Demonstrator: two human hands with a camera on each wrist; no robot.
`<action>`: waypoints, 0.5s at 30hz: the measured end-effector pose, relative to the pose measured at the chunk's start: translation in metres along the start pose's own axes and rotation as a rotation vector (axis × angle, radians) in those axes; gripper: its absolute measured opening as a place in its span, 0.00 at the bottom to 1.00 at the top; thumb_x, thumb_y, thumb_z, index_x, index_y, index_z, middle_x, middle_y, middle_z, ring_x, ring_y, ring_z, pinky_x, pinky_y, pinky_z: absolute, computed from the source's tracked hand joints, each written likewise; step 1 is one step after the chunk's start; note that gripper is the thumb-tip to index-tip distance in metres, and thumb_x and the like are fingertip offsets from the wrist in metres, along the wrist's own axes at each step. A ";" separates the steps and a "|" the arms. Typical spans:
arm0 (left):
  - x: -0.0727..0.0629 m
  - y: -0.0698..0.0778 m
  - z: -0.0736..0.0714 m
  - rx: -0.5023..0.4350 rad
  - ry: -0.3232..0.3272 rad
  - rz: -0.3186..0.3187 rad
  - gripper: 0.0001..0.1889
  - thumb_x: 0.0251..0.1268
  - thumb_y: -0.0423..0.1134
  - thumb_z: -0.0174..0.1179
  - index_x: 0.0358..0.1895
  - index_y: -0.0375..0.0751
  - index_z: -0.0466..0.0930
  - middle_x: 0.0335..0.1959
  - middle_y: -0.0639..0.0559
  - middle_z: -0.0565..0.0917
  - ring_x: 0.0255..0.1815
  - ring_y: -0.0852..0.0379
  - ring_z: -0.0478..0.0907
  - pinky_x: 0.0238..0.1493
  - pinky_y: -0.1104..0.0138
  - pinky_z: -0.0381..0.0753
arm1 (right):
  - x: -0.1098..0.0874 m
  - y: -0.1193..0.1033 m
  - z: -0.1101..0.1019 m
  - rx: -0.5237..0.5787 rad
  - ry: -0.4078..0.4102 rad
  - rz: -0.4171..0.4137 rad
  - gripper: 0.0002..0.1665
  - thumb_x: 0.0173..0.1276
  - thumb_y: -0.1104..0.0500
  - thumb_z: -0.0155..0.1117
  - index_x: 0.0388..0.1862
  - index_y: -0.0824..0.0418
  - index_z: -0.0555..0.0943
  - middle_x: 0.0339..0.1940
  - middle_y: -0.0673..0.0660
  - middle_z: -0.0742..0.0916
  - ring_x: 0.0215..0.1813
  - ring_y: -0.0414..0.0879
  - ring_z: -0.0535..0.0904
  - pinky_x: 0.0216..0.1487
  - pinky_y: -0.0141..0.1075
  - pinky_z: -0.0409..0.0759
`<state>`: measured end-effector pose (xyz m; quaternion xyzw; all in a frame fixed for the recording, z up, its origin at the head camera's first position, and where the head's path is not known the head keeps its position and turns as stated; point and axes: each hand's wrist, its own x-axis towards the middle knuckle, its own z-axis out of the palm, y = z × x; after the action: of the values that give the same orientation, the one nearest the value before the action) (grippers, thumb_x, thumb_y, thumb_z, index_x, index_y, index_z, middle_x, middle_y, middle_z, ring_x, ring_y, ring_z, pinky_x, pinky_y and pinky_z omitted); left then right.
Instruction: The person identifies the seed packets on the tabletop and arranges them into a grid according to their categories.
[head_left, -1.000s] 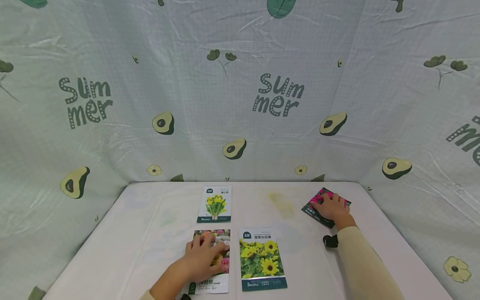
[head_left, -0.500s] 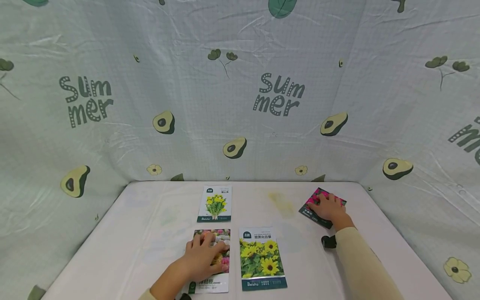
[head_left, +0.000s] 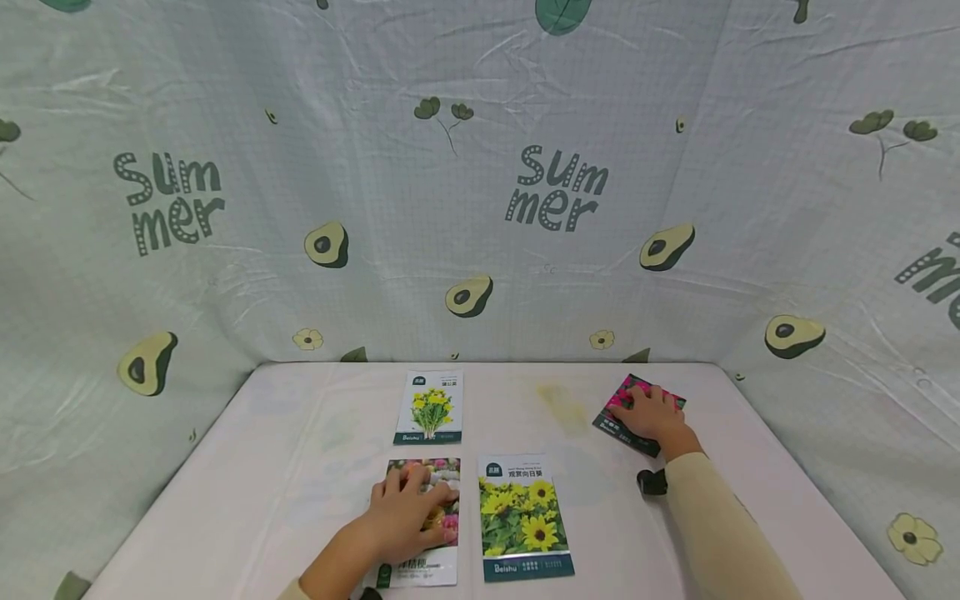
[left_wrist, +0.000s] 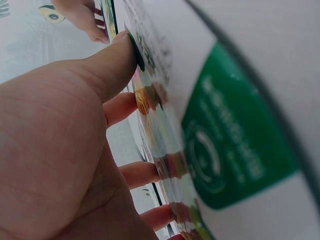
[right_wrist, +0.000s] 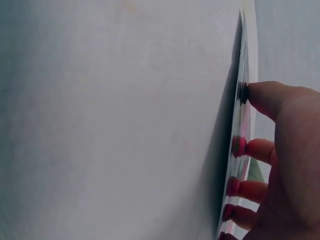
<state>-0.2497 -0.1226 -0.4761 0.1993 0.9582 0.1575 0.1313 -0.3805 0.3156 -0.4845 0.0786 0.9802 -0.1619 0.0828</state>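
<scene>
In the head view my left hand rests on a seed packet with pink and white flowers at the near middle of the table. Its thumb and spread fingertips touch the packet's face in the left wrist view. Far to the right, my right hand lies over a seed packet with magenta flowers, which sits at a slant. The right wrist view shows those fingertips pressing on the face of that packet; neither hand curls round a packet. A yellow sunflower packet lies right of my left hand.
Behind the left-hand packet lies a white packet with yellow flowers. All sit on a pale table with a yellowish stain. A patterned sheet hangs behind and at both sides. A black device sits by my right wrist.
My right hand has slid the magenta flower packet a short way to the left across the table. My left hand and the other packets stay in place.
</scene>
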 end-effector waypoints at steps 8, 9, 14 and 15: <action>0.000 0.001 -0.001 0.000 0.003 -0.008 0.26 0.63 0.60 0.68 0.64 0.66 0.78 0.69 0.45 0.67 0.69 0.30 0.58 0.66 0.31 0.56 | -0.002 -0.004 -0.001 -0.004 -0.004 -0.012 0.51 0.76 0.32 0.51 0.80 0.69 0.56 0.75 0.80 0.57 0.75 0.80 0.52 0.73 0.74 0.53; 0.000 0.001 0.000 0.001 0.006 -0.005 0.26 0.63 0.61 0.68 0.64 0.67 0.78 0.68 0.45 0.67 0.69 0.31 0.58 0.66 0.31 0.56 | -0.003 -0.005 -0.001 -0.006 -0.004 -0.015 0.51 0.76 0.32 0.51 0.80 0.69 0.57 0.75 0.80 0.57 0.75 0.80 0.52 0.72 0.74 0.53; 0.003 -0.005 0.007 -0.003 0.017 0.016 0.27 0.63 0.63 0.66 0.65 0.69 0.78 0.69 0.44 0.67 0.69 0.30 0.57 0.66 0.31 0.55 | -0.004 -0.007 0.000 -0.007 0.001 -0.021 0.50 0.76 0.33 0.52 0.79 0.68 0.57 0.74 0.80 0.58 0.75 0.80 0.53 0.72 0.74 0.54; 0.004 -0.007 0.008 -0.002 0.020 0.021 0.27 0.63 0.64 0.66 0.65 0.70 0.78 0.69 0.44 0.67 0.69 0.30 0.57 0.66 0.30 0.55 | -0.004 -0.008 0.001 -0.008 0.001 -0.020 0.50 0.76 0.32 0.52 0.79 0.68 0.57 0.75 0.80 0.58 0.75 0.79 0.53 0.72 0.74 0.54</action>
<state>-0.2526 -0.1248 -0.4862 0.2075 0.9572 0.1618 0.1205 -0.3782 0.3079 -0.4823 0.0685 0.9816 -0.1589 0.0809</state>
